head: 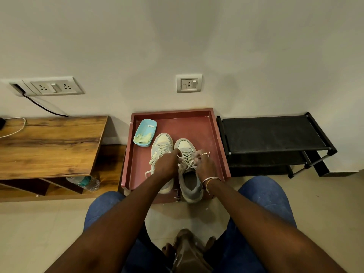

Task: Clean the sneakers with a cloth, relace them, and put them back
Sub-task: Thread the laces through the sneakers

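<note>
The left hand and right hand are both curled tight, each pinching a strand of the laces on the right sneaker between them. The left sneaker sits partly under the left hand; the 2 stand side by side on the red desk. Beyond the left hand, a cloth lies in a blue dish.
</note>
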